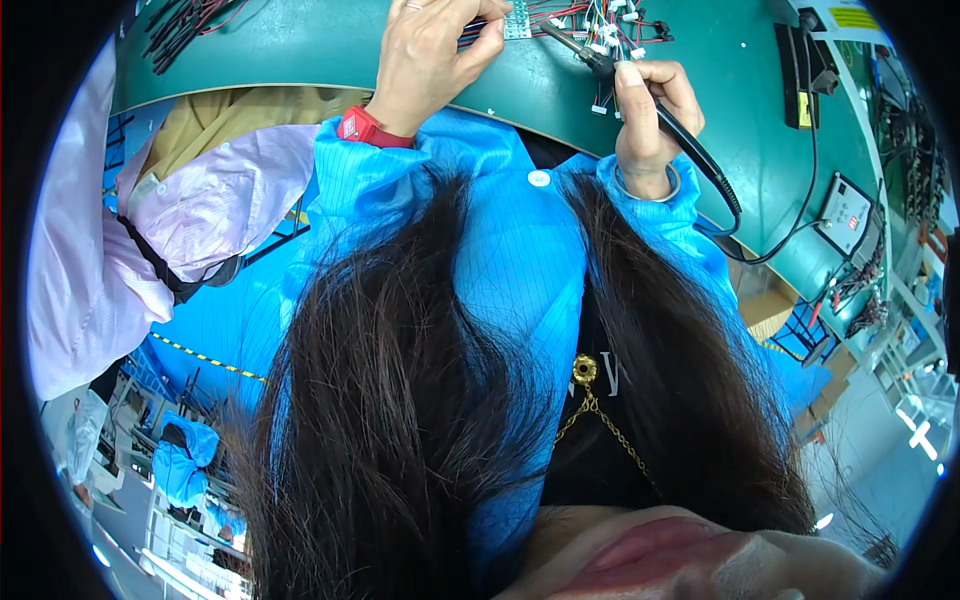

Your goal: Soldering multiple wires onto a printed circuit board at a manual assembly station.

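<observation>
Near the far edge of the view, my left hand [425, 50] is closed, with thin dark and red wires [468, 36] between thumb and fingers. Beside its fingertips lies a small green circuit board [517, 20], partly cut off by the top edge. My right hand [650, 115] grips a soldering iron [683, 138] like a pen. The iron's metal tip points left toward the board; whether they touch I cannot tell. Under and behind the iron spreads a bundle of thin coloured wires with white connectors [612, 30].
The green worktable [300, 50] carries a bunch of dark and red wires [185, 30] at the far left. A black iron stand [805, 75] is on the right, with a soldering station box [848, 213] nearer. The iron's black cord [800, 225] loops over the table's right side. Another person's pale sleeve [220, 200] is close on my left.
</observation>
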`<state>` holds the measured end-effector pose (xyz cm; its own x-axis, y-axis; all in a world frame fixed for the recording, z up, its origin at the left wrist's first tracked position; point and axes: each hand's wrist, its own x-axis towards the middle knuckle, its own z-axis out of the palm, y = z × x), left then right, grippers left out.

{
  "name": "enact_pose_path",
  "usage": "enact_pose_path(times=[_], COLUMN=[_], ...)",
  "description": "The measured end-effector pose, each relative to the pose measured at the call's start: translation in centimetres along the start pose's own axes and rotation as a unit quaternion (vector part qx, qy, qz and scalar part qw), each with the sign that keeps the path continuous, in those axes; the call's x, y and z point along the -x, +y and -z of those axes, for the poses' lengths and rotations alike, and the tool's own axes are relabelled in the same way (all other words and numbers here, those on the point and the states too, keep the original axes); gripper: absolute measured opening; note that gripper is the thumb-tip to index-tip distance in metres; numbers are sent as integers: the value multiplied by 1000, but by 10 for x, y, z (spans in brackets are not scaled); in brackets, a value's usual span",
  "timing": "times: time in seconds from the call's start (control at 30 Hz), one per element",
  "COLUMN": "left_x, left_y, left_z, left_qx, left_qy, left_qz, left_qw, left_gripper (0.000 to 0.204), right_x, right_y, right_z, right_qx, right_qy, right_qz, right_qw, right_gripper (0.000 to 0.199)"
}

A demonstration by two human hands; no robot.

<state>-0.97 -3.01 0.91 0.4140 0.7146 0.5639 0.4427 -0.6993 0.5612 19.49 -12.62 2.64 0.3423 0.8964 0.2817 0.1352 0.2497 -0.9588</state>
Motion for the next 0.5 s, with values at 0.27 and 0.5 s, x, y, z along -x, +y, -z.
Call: enact_pose_path(times=[0.27, 0.5], left_x=[-3, -2], left_y=[7, 6], left_z=[3, 2], left_qx=[-29, -34], left_qy=[-1, 1], left_qz=[18, 22], left_qw=[999, 999], left_gripper=[9, 10], right_x=[-3, -4], right_y=[5, 5], right_z=[-3, -5], right_qx=[-1, 8], right_qy=[-24, -25], right_qz=[-1, 24], right_qw=[1000, 999], right_gripper=[10, 11])
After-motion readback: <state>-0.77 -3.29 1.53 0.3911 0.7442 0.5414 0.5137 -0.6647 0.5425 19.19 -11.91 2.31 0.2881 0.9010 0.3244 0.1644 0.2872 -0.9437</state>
